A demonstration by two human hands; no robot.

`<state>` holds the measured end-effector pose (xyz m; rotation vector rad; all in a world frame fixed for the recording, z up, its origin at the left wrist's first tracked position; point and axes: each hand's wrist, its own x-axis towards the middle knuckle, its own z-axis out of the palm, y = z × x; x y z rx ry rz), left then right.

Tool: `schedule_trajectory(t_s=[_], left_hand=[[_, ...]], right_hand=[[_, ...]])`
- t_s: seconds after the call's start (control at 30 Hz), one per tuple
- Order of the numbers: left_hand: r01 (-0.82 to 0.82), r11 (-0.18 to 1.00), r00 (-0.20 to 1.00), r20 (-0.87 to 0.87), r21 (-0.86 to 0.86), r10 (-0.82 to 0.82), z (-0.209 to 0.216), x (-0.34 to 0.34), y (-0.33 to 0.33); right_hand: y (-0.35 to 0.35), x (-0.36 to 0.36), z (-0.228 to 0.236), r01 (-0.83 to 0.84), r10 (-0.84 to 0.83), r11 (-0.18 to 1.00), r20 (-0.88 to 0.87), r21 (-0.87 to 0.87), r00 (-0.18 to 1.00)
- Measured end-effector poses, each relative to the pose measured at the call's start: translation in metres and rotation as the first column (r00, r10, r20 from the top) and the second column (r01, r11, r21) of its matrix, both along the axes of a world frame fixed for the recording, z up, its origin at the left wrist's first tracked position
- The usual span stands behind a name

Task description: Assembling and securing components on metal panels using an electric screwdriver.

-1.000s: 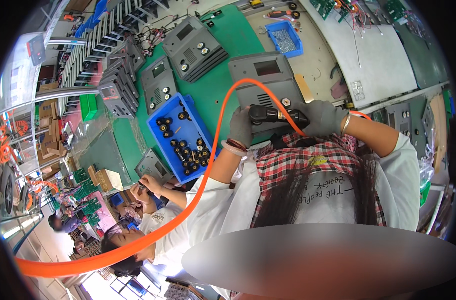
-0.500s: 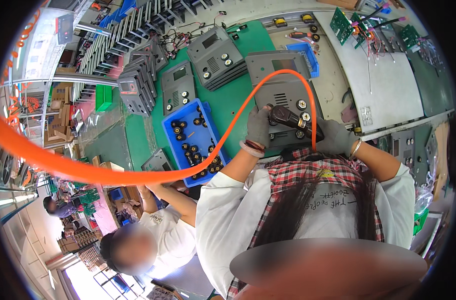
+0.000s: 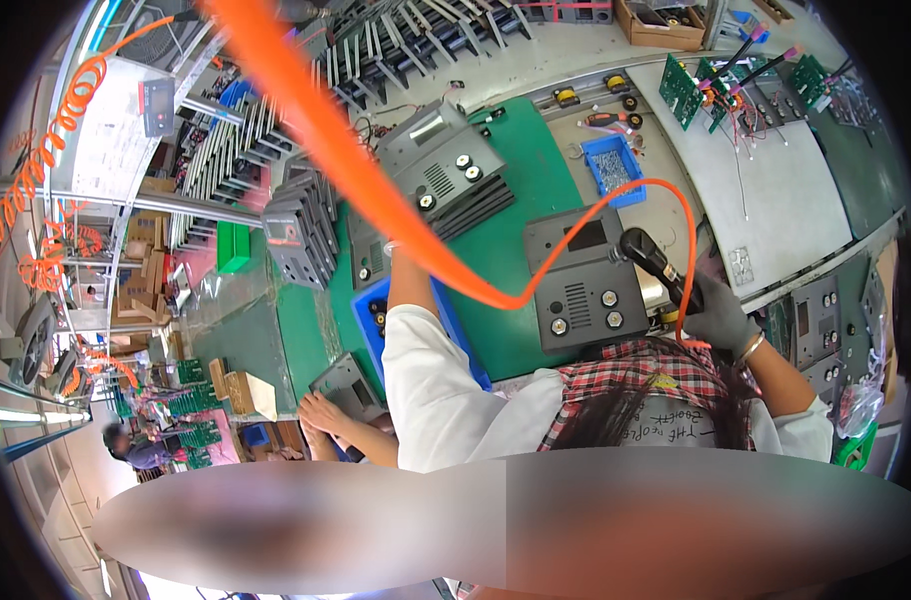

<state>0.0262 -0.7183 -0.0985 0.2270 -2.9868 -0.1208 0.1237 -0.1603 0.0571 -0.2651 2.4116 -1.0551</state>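
Note:
My right hand [image 3: 721, 314], in a grey glove, is closed round a black air ratchet wrench [image 3: 660, 268]. The wrench's head lies over the right edge of a grey metal panel [image 3: 538, 285], and an orange air hose [image 3: 688, 225] loops from it. This panel carries a dark window, slots and several round fittings with pale centres [image 3: 610, 298]. My left forearm [image 3: 408, 285] reaches away to the left, over a blue bin [image 3: 454, 335] holding small black parts. Past the wristband, the left hand is mostly hidden by the hose and blends with grey panels; its fingers do not show.
Stacked grey panels [image 3: 451, 165] stand at the far side of the green mat [image 3: 511, 260], with more upright panels [image 3: 301, 225] at left. A small blue tray of screws [image 3: 611, 165] sits beyond my panel. Green circuit boards [image 3: 682, 90] stand far right. Another person's hands [image 3: 321, 412] are at lower left.
My left hand has left the panel and reached left over the blue bin. The wrench has come off the fittings toward the panel's right edge. The hose has swung, and the view has shifted.

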Motion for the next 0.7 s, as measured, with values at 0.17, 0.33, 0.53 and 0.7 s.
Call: schedule_trajectory(t_s=[0.17,0.33,0.53,0.7], left_hand=[[-0.064,0.953,0.939,0.307,-0.295,0.158,-0.008,-0.033,-0.02],[-0.237,0.953,0.853,0.429,-0.188,0.297,0.021,-0.014,0.025],[-0.407,0.873,0.86,-0.211,0.268,0.465,0.057,0.029,0.087],[-0.181,0.838,0.811,0.56,0.514,-0.168,0.026,0.128,0.191]], right_hand=[[0.015,0.012,-0.012,0.081,-0.083,0.996,0.053,0.036,0.995],[0.015,0.015,-0.011,0.092,-0.103,0.989,0.094,0.12,0.99],[0.009,0.008,-0.009,-0.111,0.077,0.949,0.125,0.296,0.989],[0.001,0.0,-0.024,-0.286,0.248,0.887,0.148,0.363,0.957]])
